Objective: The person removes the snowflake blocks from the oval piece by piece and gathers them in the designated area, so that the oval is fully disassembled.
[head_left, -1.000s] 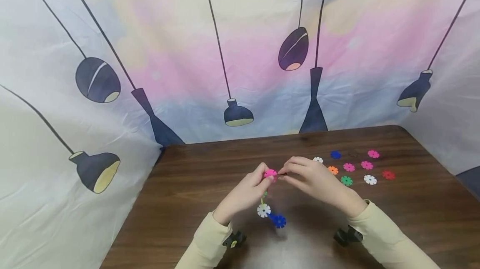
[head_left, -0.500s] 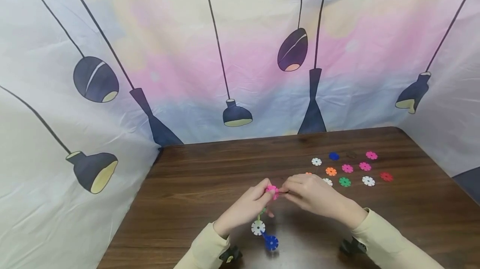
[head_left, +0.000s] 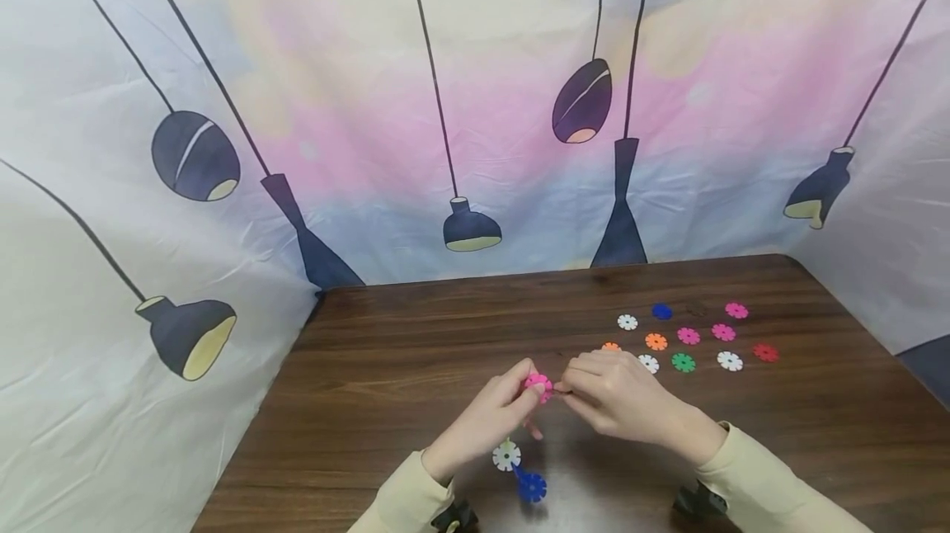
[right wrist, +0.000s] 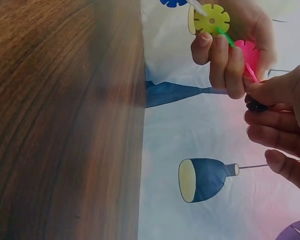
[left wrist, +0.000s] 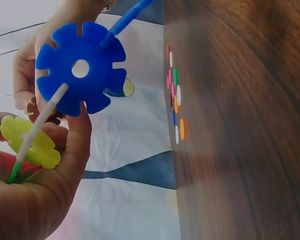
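Observation:
My left hand (head_left: 486, 411) pinches a pink slotted flower disc (head_left: 540, 387) at the upper end of a chain of interlocked plastic discs. Opposite it, the right hand (head_left: 631, 399) pinches a dark brown disc (right wrist: 256, 105), its edge up against the pink one. Fingers cover most of that brown piece. Down the chain come a green disc (right wrist: 225, 36), seen edge-on, and a yellow disc (right wrist: 211, 21) by the left fingers. Below them dangle a white disc (head_left: 506, 456) and blue discs (head_left: 532, 487), one of them facing the left wrist camera.
Loose slotted discs lie at the right of the wooden table (head_left: 386, 351), among them a green disc (head_left: 684, 362), an orange disc (head_left: 656, 341) and a red disc (head_left: 766, 352). Behind the table hangs a cloth (head_left: 371, 104) printed with lamps.
Both hands have come lower and nearer the body with the chain, uncovering white and orange discs on the table. The pink and brown discs stay pinched together.

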Demonstrator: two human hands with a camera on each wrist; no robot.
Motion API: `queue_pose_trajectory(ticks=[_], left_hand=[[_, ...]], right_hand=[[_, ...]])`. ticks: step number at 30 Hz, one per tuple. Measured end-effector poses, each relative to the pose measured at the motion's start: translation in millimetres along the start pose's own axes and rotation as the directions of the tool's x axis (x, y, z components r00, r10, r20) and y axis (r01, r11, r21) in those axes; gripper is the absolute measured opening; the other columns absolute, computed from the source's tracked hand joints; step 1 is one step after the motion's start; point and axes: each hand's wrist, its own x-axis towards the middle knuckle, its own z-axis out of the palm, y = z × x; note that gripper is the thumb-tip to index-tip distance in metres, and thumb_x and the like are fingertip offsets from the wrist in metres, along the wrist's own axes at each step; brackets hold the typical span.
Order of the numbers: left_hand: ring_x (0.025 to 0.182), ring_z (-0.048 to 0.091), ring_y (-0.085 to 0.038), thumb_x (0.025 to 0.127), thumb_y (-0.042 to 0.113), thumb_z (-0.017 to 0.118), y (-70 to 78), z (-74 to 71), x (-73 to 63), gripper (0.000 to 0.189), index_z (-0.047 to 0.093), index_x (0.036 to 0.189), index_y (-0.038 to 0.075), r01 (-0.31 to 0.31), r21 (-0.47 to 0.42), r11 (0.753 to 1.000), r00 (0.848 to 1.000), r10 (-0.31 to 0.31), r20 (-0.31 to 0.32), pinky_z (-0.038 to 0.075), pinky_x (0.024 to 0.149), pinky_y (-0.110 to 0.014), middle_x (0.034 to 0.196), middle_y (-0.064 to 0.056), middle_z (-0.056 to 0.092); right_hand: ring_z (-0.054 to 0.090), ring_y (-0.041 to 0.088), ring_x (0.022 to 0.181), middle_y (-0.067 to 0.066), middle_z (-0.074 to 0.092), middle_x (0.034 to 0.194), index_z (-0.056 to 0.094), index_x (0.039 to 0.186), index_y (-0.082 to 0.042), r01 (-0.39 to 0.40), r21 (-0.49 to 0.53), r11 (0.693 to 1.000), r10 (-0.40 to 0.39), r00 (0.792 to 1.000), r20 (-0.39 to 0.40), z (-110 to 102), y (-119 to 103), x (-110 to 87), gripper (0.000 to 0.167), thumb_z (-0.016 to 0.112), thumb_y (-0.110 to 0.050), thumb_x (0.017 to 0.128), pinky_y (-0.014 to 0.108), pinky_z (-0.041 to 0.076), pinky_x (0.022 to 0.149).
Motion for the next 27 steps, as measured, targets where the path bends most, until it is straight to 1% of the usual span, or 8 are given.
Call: queue_pose_trajectory(ticks=[3,6,11,14,16,19,22,27], left_hand=[[0.058,0.051,-0.022,0.106,0.012,0.049,-0.4,2.0,-1.2,0.014,0.049,0.092,0.006,-0.011,0.001,1.000,1.000,0.011,-0.018,0.058,0.062,-0.050,0.067,-0.003,0.048],[0.056,0.053,-0.014,0.106,0.012,0.049,0.5,3.9,-1.5,0.015,0.048,0.092,0.007,-0.027,0.006,1.000,0.998,0.027,-0.048,0.059,0.061,-0.048,0.066,-0.007,0.048],[0.054,0.056,-0.010,0.107,0.017,0.049,2.0,8.1,-1.7,0.017,0.049,0.093,0.007,-0.064,0.008,0.998,0.991,0.065,-0.117,0.058,0.059,-0.047,0.074,-0.012,0.054],[0.054,0.055,-0.010,0.108,0.019,0.049,1.9,10.9,-2.0,0.019,0.050,0.093,0.006,-0.089,0.004,0.996,0.984,0.089,-0.154,0.057,0.057,-0.050,0.084,-0.005,0.057],[0.054,0.055,-0.008,0.108,0.019,0.049,2.3,11.8,-2.3,0.020,0.050,0.093,0.006,-0.095,0.000,0.995,0.982,0.094,-0.164,0.057,0.057,-0.050,0.089,-0.004,0.058],[0.053,0.055,-0.008,0.108,0.018,0.048,3.0,11.0,-2.9,0.019,0.050,0.093,0.006,-0.094,-0.003,0.996,0.986,0.092,-0.142,0.057,0.057,-0.050,0.087,-0.008,0.057],[0.056,0.055,-0.009,0.107,0.015,0.049,4.3,8.3,-3.4,0.017,0.051,0.093,0.007,-0.087,0.014,0.996,0.992,0.088,-0.089,0.058,0.057,-0.046,0.080,-0.008,0.054],[0.061,0.057,-0.009,0.106,0.012,0.048,6.2,3.9,-4.6,0.014,0.051,0.093,0.007,-0.073,0.068,0.995,0.997,0.074,-0.012,0.059,0.058,-0.038,0.076,-0.004,0.051]], right_hand=[[0.051,0.002,0.063,-0.012,0.059,0.075,0.067,0.083,-0.017,-0.010,-0.009,1.000,0.010,1.000,-0.007,0,-2,-0.4,0.009,0.074,-0.011,0.085,0.016,0.043,0.058],[0.050,0.002,0.062,-0.012,0.058,0.075,0.065,0.083,-0.017,-0.023,-0.020,1.000,0.023,1.000,-0.013,1,-2,-0.8,0.011,0.074,-0.011,0.083,0.015,0.042,0.057],[0.049,0.001,0.062,-0.011,0.059,0.076,0.064,0.084,-0.017,-0.043,-0.019,0.999,0.042,0.998,-0.052,2,-3,-0.8,0.010,0.066,-0.015,0.093,0.013,0.040,0.055],[0.051,0.001,0.062,-0.010,0.062,0.077,0.066,0.085,-0.016,-0.047,-0.002,0.999,0.047,0.996,-0.082,3,-4,-0.2,0.016,0.060,-0.019,0.099,0.011,0.040,0.055],[0.053,0.001,0.063,-0.009,0.063,0.079,0.067,0.086,-0.014,-0.039,0.015,0.999,0.040,0.995,-0.095,3,-4,0.2,0.019,0.058,-0.020,0.101,0.011,0.042,0.056],[0.056,0.001,0.068,-0.009,0.064,0.082,0.068,0.087,-0.013,-0.013,0.039,0.999,0.017,0.996,-0.087,1,-3,0.3,0.022,0.056,-0.022,0.103,0.012,0.046,0.060],[0.059,0.001,0.073,-0.009,0.064,0.084,0.068,0.089,-0.014,0.015,0.088,0.996,-0.011,0.999,-0.049,-2,-1,-0.1,0.023,0.055,-0.024,0.105,0.013,0.048,0.066],[0.062,0.001,0.080,-0.007,0.067,0.088,0.068,0.093,-0.015,0.011,0.158,0.987,-0.015,1.000,0.022,-7,0,-1.6,0.023,0.053,-0.026,0.106,0.015,0.051,0.072]])
